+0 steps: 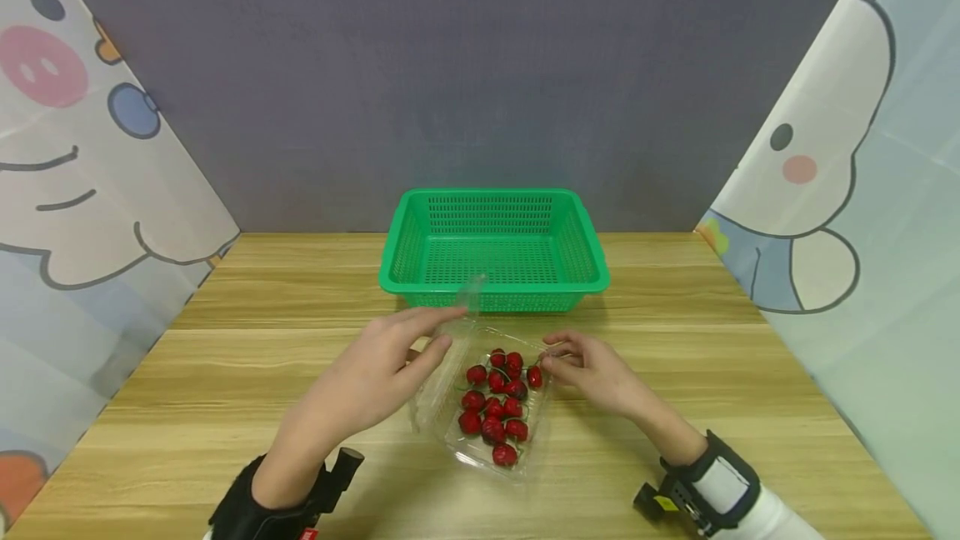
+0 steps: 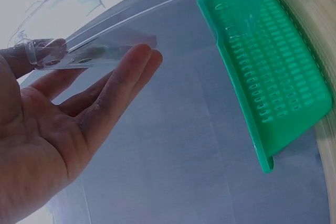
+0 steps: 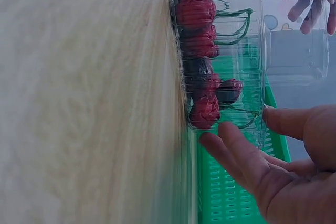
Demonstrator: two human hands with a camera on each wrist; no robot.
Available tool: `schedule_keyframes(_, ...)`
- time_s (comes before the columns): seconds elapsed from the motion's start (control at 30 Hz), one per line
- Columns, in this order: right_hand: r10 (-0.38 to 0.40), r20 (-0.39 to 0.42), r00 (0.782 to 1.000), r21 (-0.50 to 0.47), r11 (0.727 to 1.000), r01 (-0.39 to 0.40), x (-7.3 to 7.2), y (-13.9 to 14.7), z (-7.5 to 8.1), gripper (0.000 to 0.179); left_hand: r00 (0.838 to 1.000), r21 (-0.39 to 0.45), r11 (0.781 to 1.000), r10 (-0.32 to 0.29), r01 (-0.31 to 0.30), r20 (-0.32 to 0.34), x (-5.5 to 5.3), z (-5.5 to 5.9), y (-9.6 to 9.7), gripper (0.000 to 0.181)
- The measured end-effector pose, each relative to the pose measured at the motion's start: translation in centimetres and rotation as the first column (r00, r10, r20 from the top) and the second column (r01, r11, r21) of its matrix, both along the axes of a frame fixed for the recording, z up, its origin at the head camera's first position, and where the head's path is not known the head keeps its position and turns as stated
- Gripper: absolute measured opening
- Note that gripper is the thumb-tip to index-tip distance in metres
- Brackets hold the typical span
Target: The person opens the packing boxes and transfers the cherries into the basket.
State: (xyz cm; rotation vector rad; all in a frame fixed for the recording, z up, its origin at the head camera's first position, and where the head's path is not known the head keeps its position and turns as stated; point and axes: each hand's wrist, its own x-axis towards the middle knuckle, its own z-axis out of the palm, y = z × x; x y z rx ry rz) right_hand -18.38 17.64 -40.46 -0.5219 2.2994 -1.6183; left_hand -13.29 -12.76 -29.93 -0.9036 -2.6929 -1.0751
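Clear plastic box with cherries sits mid-counter, just on the near side of the green basket, which stands at the far edge. Lid is up on the box's left side.

Left hand: fingers stretched out, thumb well apart, lid edge between; looks like light contact, firmness can't be told. Right hand: thumb and fingers a little apart, tips at the box's right wall near its far corner; can't tell whether it presses or just rests there.

Step in hand is probably lid handling with the box steadied. To do it well: right hand should brace the box low against the counter, no squeeze, since thin plastic likely flexes. Left hand should push the lid with flat fingers, slowly, out toward the left edge, so it won't spring back. Watch the lid corner near the basket rim; a snag could tug the box. A sharp tilt could spill cherries.
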Motion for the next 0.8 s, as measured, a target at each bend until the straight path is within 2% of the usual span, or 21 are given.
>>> schedule_keyframes(0.1, -0.008, -0.004, 1.0, -0.001, 1.0, 0.008, 0.0, 0.0, 0.0, 0.038, 1.0, -0.002, 1.0, 0.004, -0.004, 0.007, 0.0, 0.1, -0.2, 0.038)
schedule_keyframes(0.27, -0.013, -0.029, 0.999, -0.009, 1.0, 0.013, 0.0, 0.0, 0.0, 0.036, 0.999, -0.012, 0.999, 0.045, -0.045, 0.023, 0.1, 0.4, -0.4, 0.045)
schedule_keyframes(0.43, -0.015, -0.045, 0.999, -0.015, 1.0, 0.015, 0.0, -0.1, 0.0, 0.037, 0.996, -0.034, 0.996, 0.083, -0.082, 0.034, 0.3, 0.7, -0.8, 0.042)
schedule_keyframes(0.57, -0.014, -0.064, 0.998, 0.004, 1.0, 0.014, 0.0, -0.1, 0.0, 0.037, 0.994, -0.063, 0.992, 0.107, -0.106, 0.015, 0.5, 1.0, -1.4, 0.039)
schedule_keyframes(0.67, -0.007, -0.07, 0.998, 0.017, 1.0, 0.009, 0.0, -0.1, 0.0, 0.04, 0.994, -0.071, 0.991, 0.112, -0.11, 0.017, 0.6, 1.2, -1.7, 0.036)
schedule_keyframes(0.8, 0.007, -0.037, 0.999, 0.009, 1.0, -0.007, 0.1, -0.1, -0.1, 0.05, 0.993, -0.07, 0.992, 0.112, -0.109, 0.041, 0.7, 1.4, -2.1, 0.034)
